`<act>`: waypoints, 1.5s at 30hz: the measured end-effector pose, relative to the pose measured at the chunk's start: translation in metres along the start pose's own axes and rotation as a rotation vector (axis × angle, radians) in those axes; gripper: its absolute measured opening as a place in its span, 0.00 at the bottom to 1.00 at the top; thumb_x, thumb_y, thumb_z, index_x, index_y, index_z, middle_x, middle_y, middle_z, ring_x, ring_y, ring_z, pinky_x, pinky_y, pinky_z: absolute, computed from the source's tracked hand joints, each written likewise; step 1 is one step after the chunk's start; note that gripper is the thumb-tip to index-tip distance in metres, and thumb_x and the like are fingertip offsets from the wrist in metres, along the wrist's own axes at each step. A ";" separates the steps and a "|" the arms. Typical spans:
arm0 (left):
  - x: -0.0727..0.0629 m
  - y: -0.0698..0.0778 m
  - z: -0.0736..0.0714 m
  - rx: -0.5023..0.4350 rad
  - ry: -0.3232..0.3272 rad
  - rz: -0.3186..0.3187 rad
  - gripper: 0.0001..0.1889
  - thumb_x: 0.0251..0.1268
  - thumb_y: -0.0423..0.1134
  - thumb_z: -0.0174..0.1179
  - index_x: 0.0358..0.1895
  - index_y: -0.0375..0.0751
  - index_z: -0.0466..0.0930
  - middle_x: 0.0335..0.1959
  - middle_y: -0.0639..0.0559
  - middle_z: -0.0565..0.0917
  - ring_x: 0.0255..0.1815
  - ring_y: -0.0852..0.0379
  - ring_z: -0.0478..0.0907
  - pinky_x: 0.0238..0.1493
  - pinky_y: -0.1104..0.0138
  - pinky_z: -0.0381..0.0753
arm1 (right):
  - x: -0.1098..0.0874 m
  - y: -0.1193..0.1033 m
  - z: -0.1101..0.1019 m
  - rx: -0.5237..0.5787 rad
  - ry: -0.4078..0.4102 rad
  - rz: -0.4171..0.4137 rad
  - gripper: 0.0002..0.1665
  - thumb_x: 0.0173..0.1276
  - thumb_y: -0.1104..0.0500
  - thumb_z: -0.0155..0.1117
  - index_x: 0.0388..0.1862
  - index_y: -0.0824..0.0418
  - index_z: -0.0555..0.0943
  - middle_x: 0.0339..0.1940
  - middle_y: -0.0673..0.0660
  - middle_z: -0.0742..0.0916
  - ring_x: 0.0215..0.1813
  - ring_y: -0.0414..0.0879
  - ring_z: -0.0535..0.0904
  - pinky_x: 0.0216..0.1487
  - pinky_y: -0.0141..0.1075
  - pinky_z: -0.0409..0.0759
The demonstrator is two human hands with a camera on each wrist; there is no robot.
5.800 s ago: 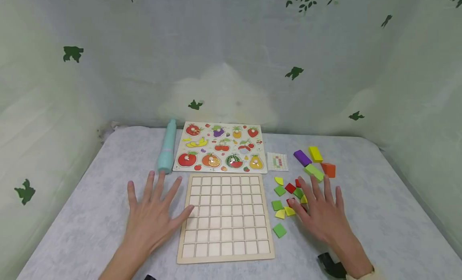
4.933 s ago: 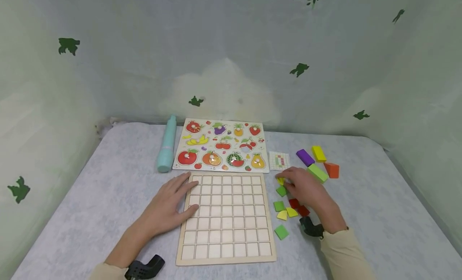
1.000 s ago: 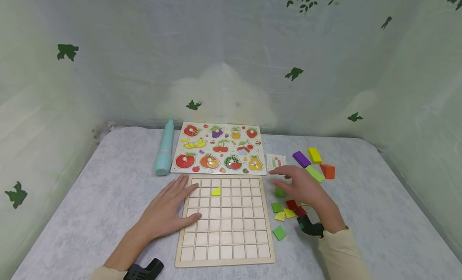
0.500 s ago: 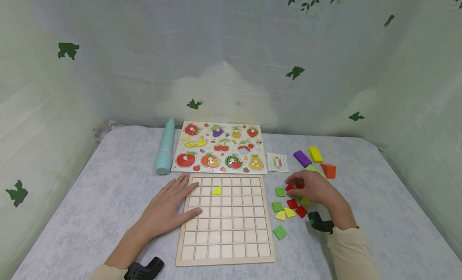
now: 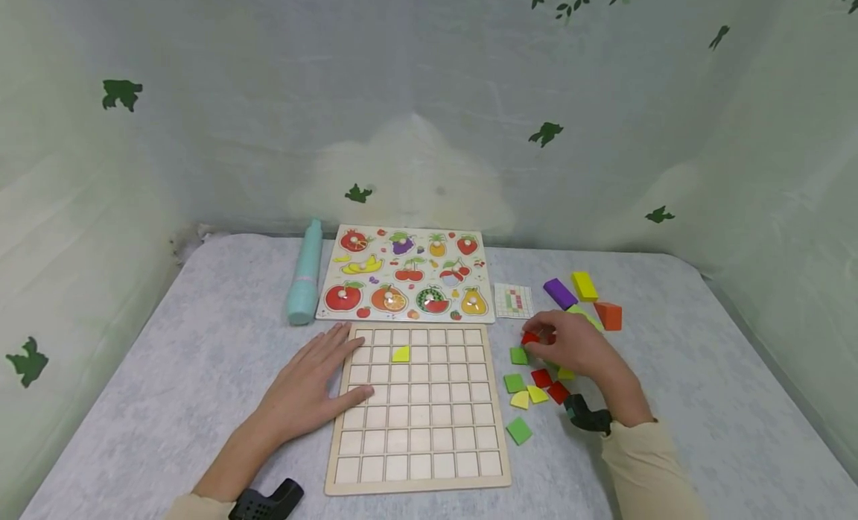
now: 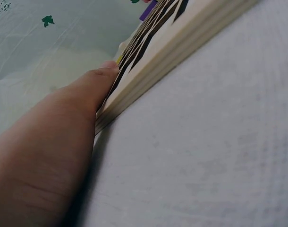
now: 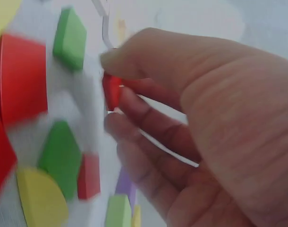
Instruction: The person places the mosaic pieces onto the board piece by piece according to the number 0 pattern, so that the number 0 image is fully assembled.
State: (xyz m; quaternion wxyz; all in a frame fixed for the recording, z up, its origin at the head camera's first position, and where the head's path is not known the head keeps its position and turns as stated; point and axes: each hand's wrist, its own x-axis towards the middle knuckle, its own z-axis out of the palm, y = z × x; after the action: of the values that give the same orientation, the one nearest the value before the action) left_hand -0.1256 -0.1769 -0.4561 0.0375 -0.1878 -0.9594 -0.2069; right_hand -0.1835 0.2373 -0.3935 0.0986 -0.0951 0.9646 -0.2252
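A red square tile (image 5: 530,338) is pinched between the thumb and fingers of my right hand (image 5: 575,344), above the loose pieces. The right wrist view shows that red tile (image 7: 112,91) edge-on at the fingertips. My left hand (image 5: 304,390) lies with extended fingers on the left edge of a wooden grid board (image 5: 418,488); its thumb (image 6: 99,82) touches the rim in the left wrist view. One yellow quarter-circle piece (image 5: 401,354) sits in a cell of the board's second row. Green tiles (image 5: 519,430), red tiles (image 5: 558,392) and yellow quarter-circles (image 5: 519,400) lie right of the board.
Behind the board are a fruit puzzle (image 5: 405,274) and a teal bottle-shaped object (image 5: 305,274). A small printed grid card (image 5: 514,301) lies right of the puzzle. Purple (image 5: 560,293), yellow (image 5: 585,286), orange (image 5: 608,316) and partly hidden light green blocks stand at the back right.
Both hands were spread at first. The right hand reached to a yellow quarter-circle, which later appears on the board. It then took a red tile and moved it slightly up and left.
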 end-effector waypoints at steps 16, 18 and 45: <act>0.000 -0.002 0.002 -0.016 0.025 0.036 0.44 0.64 0.69 0.61 0.75 0.43 0.70 0.82 0.44 0.62 0.83 0.43 0.56 0.79 0.43 0.59 | 0.005 -0.050 0.031 0.121 0.060 -0.214 0.17 0.66 0.56 0.76 0.53 0.56 0.87 0.48 0.49 0.88 0.46 0.44 0.83 0.51 0.41 0.85; 0.000 -0.001 0.001 -0.018 0.020 0.035 0.44 0.65 0.70 0.61 0.75 0.43 0.70 0.82 0.44 0.62 0.83 0.42 0.56 0.79 0.43 0.59 | 0.006 -0.057 0.035 0.125 0.072 -0.216 0.17 0.65 0.56 0.77 0.52 0.55 0.87 0.47 0.48 0.88 0.47 0.44 0.84 0.52 0.41 0.85; 0.000 0.000 0.000 -0.006 -0.014 -0.002 0.46 0.64 0.73 0.58 0.78 0.46 0.68 0.83 0.48 0.60 0.84 0.41 0.54 0.78 0.40 0.59 | 0.023 -0.106 0.080 0.077 0.055 -0.435 0.13 0.68 0.55 0.74 0.51 0.51 0.90 0.47 0.43 0.91 0.53 0.40 0.84 0.74 0.47 0.72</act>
State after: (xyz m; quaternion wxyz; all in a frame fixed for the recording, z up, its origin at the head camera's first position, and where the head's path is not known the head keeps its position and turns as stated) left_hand -0.1260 -0.1769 -0.4561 0.0302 -0.1885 -0.9592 -0.2084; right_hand -0.1723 0.1057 -0.4195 0.0248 -0.2909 0.9144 -0.2803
